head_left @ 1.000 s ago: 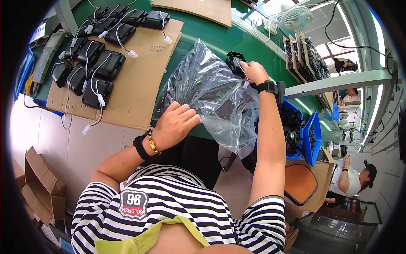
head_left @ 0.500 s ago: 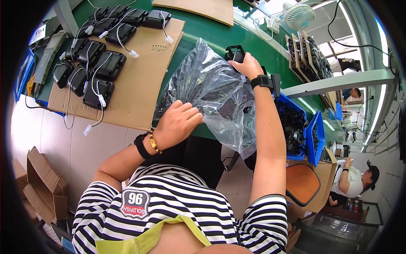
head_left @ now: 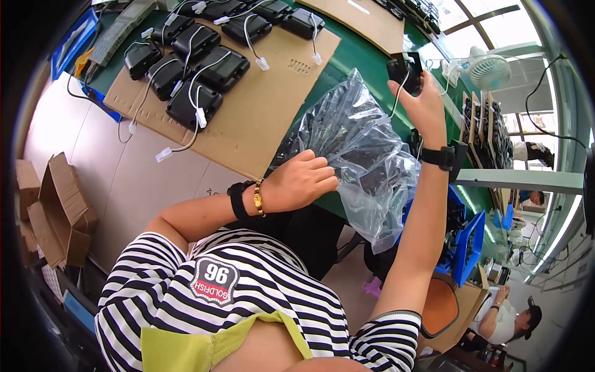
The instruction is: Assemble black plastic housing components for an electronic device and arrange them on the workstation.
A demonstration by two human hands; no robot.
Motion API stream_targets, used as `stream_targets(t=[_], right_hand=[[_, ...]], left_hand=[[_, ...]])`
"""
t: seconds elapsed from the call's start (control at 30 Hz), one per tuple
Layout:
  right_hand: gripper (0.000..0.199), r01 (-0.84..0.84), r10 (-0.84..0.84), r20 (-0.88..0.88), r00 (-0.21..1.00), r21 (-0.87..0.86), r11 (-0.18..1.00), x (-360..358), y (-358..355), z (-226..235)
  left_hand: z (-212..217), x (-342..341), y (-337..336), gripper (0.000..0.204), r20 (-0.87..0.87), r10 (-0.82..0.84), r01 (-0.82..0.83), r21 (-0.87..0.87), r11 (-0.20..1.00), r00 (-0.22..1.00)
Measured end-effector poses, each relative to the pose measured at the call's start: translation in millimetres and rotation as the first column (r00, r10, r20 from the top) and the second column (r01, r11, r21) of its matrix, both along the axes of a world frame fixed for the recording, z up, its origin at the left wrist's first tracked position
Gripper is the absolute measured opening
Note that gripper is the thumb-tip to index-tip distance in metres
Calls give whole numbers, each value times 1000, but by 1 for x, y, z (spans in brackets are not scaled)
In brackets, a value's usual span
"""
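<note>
Tabletop (head_left: pixel 346 54) between cardboard edge (head_left: pixel 310 88) and bag (head_left: pixel 365 152)

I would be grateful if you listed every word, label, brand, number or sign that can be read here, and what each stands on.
Shield-shaped patch on the striped shirt: a number and, on its red part, a word; both legible, but I won't copy them out.
Cardboard sheet: a small printed mark, too small to read.
Black cabled unit at the right hand, clear plastic bag: no text I can read.
</note>
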State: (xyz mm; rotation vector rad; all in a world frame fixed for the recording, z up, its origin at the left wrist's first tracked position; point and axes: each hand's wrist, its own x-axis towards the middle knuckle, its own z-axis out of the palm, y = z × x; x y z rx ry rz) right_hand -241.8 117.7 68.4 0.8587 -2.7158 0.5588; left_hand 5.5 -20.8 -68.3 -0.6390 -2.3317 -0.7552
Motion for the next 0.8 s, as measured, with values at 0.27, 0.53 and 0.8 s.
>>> stream_targets(t=[0.27, 0.53, 0.8], right_hand=[[75, -279, 265, 148, 953, 80, 957, 101, -111, 8], [66, -522, 440, 294, 849, 337, 783, 66, -122, 9], [70, -289, 289, -10, 957, -23, 957, -15, -176, -39]], left_hand=[[2, -2, 1, 14, -24, -23, 22, -39, 999, 999], [3, 0, 1, 10, -31, -12, 12, -25, 1000, 999], [7, -2, -1, 16, -15, -44, 44, 9, 999, 999]])
